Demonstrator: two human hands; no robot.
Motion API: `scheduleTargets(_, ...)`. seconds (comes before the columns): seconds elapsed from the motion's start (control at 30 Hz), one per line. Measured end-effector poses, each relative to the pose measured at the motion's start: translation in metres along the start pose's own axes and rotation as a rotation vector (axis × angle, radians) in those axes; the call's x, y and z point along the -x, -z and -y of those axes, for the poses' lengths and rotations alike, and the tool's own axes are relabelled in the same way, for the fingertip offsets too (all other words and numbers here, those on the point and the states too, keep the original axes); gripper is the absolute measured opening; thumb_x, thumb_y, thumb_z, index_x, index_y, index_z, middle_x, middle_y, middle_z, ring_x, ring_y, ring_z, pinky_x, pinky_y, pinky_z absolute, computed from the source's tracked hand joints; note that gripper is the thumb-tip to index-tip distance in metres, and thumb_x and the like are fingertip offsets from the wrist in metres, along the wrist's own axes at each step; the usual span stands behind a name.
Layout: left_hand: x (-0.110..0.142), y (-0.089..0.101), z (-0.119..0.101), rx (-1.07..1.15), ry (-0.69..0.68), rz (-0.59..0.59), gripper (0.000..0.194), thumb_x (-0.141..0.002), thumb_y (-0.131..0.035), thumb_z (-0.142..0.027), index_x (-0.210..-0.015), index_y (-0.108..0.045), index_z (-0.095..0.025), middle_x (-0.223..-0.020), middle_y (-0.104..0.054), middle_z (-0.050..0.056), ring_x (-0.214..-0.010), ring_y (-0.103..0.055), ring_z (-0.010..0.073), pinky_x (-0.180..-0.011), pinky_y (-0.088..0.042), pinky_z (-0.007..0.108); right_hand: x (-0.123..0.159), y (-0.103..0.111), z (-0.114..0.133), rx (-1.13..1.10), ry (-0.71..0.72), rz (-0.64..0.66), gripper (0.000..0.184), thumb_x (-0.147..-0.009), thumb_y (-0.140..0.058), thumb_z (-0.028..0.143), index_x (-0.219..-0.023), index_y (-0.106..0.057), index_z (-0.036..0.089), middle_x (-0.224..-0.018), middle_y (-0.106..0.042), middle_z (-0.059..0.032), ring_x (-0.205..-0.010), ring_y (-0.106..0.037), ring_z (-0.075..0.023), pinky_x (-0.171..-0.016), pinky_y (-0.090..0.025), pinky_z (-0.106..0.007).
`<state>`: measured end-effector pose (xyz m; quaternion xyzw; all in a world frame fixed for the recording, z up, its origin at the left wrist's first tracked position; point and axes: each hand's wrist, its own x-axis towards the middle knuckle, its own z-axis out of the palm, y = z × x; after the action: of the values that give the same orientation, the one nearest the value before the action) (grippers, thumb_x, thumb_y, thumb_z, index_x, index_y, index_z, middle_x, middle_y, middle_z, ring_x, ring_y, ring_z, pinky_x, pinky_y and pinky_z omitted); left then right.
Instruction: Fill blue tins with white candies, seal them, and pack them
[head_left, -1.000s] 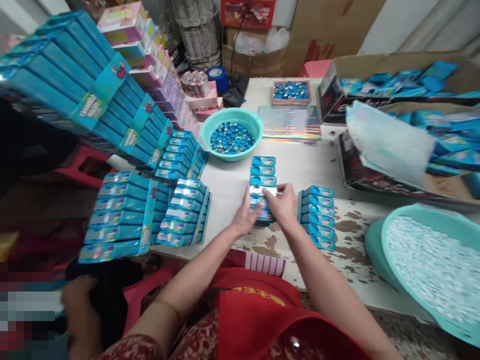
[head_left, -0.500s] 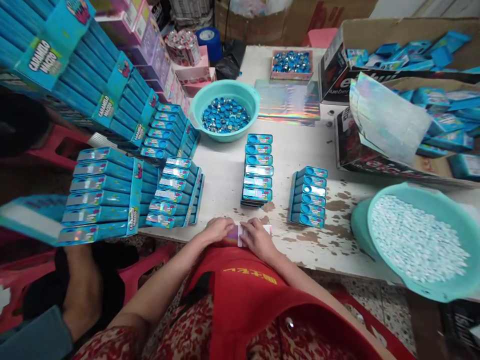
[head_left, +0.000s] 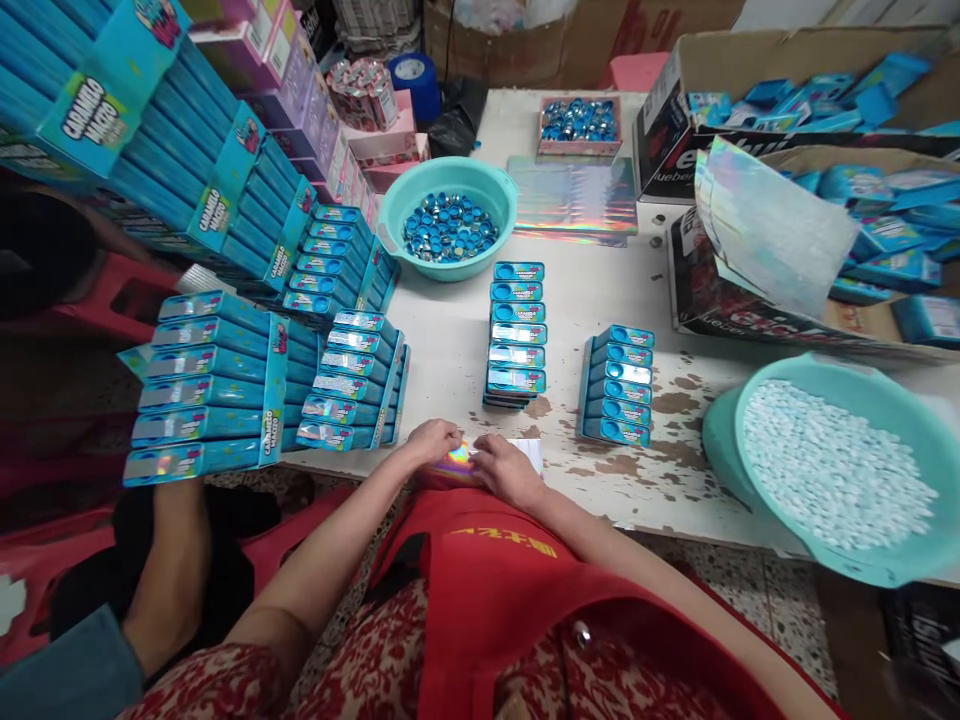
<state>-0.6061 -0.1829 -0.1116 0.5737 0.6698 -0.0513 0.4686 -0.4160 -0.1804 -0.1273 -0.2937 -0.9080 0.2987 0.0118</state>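
Observation:
Near the table's front edge, my left hand (head_left: 434,442) has its fingers closed on the left part of a shiny iridescent sheet (head_left: 455,468). From the other side my right hand (head_left: 511,470) grips the sheet with bent fingers. Part of the sheet is hidden under both hands. A white piece (head_left: 534,452) sticks out beyond my right hand; I cannot tell whether it belongs to the sheet. Just past my hands stands a row of blue caramel packs (head_left: 516,356). Another blue pack group (head_left: 619,392) stands to the right.
Blue caps fill a turquoise basin (head_left: 390,222); white pieces fill another (head_left: 724,470). Blue packs are stacked along the left (head_left: 206,395). Holographic sheets (head_left: 574,200) lie at the back, beside cartons (head_left: 694,270) of blue boxes. A co-worker's arm (head_left: 171,570) is at lower left.
The white strip between my hands is out of sight, and more of the iridescent face shows there. At far left, the blue-and-white box has moved back behind the packs.

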Motion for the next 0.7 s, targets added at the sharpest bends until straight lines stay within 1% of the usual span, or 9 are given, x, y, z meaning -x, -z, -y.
scheduleTargets(0.17, -0.003, 0.002, -0.004, -0.03, -0.002, -0.014, 0.021, -0.077, -0.049, -0.024, -0.077, -0.069, -0.018, -0.074, -0.068, 0.003, -0.074, -0.058, 0.0176, -0.066, -0.039, 0.025, -0.009, 0.01, 0.01, -0.022, -0.155, 0.045, 0.01, -0.085, -0.053, 0.017, -0.087, -0.062, 0.018, -0.087, -0.064, -0.0084, -0.083, -0.057, -0.0199, -0.073, -0.041, -0.029)
scheduleTargets(0.23, 0.003, 0.001, -0.006, -0.019, -0.027, -0.08, 0.024, -0.08, -0.047, -0.027, -0.082, -0.069, -0.017, -0.08, -0.069, 0.006, -0.082, -0.059, 0.0202, -0.074, -0.04, 0.028, -0.008, 0.02, 0.016, -0.126, -0.217, 0.01, 0.007, -0.083, -0.055, 0.016, -0.082, -0.061, 0.019, -0.081, -0.064, -0.0052, -0.078, -0.057, -0.0178, -0.069, -0.04, -0.026)
scheduleTargets(0.3, 0.015, -0.001, -0.01, 0.096, -0.153, -0.187, 0.028, -0.083, -0.045, -0.032, -0.094, -0.067, -0.017, -0.098, -0.068, 0.008, -0.096, -0.058, 0.0215, -0.086, -0.04, 0.031, -0.002, 0.033, 0.023, -0.27, -0.278, -0.092, 0.006, -0.081, -0.058, 0.017, -0.077, -0.059, 0.02, -0.075, -0.063, -0.0014, -0.071, -0.056, -0.0155, -0.064, -0.039, -0.024)
scheduleTargets(0.37, 0.031, -0.002, -0.017, 0.291, -0.312, -0.204, 0.031, -0.081, -0.049, -0.035, -0.104, -0.063, -0.018, -0.109, -0.064, 0.007, -0.103, -0.055, 0.0203, -0.091, -0.039, 0.03, 0.007, 0.049, 0.03, -0.42, -0.318, -0.21, 0.008, -0.08, -0.059, 0.019, -0.073, -0.057, 0.021, -0.067, -0.06, 0.0017, -0.063, -0.054, -0.0133, -0.06, -0.038, -0.023)
scheduleTargets(0.4, 0.038, -0.002, -0.022, 0.384, -0.361, -0.153, 0.031, -0.08, -0.051, -0.036, -0.103, -0.062, -0.018, -0.106, -0.065, 0.005, -0.1, -0.056, 0.0191, -0.088, -0.041, 0.029, 0.011, 0.058, 0.033, -0.487, -0.33, -0.271, 0.009, -0.08, -0.059, 0.021, -0.072, -0.056, 0.02, -0.064, -0.058, 0.0027, -0.059, -0.052, -0.0125, -0.058, -0.037, -0.023)
scheduleTargets(0.47, 0.05, 0.004, -0.032, 0.516, -0.371, -0.046, 0.025, -0.081, -0.05, -0.037, -0.087, -0.062, -0.016, -0.085, -0.066, 0.002, -0.082, -0.059, 0.016, -0.078, -0.045, 0.026, 0.016, 0.076, 0.037, -0.583, -0.357, -0.414, 0.012, -0.081, -0.059, 0.026, -0.071, -0.055, 0.02, -0.061, -0.055, 0.0035, -0.055, -0.048, -0.0115, -0.055, -0.036, -0.023)
scheduleTargets(0.5, 0.053, 0.01, -0.038, 0.554, -0.356, -0.029, 0.026, -0.083, -0.047, -0.038, -0.077, -0.06, -0.016, -0.073, -0.063, 0.001, -0.073, -0.057, 0.0142, -0.072, -0.045, 0.025, 0.016, 0.085, 0.038, -0.608, -0.379, -0.498, 0.014, -0.081, -0.059, 0.028, -0.071, -0.055, 0.02, -0.061, -0.055, 0.0033, -0.055, -0.047, -0.0114, -0.055, -0.036, -0.023)
scheduleTargets(0.57, 0.054, 0.028, -0.052, 0.574, -0.344, -0.077, 0.033, -0.085, -0.042, -0.04, -0.066, -0.054, -0.016, -0.06, -0.055, -0.002, -0.062, -0.052, 0.0117, -0.064, -0.042, 0.023, 0.011, 0.102, 0.036, -0.62, -0.427, -0.661, 0.016, -0.082, -0.059, 0.031, -0.071, -0.056, 0.02, -0.065, -0.056, 0.0023, -0.059, -0.048, -0.0119, -0.058, -0.038, -0.024)
scheduleTargets(0.7, 0.04, 0.082, -0.077, 0.431, -0.376, -0.217, 0.038, -0.086, -0.039, -0.044, -0.064, -0.054, -0.017, -0.053, -0.049, -0.003, -0.054, -0.047, 0.0104, -0.056, -0.037, 0.021, -0.018, 0.133, 0.023, -0.637, -0.497, -0.86, 0.016, -0.078, -0.061, 0.035, -0.073, -0.059, 0.02, -0.073, -0.057, 0.0006, -0.068, -0.05, -0.0141, -0.066, -0.041, -0.027)
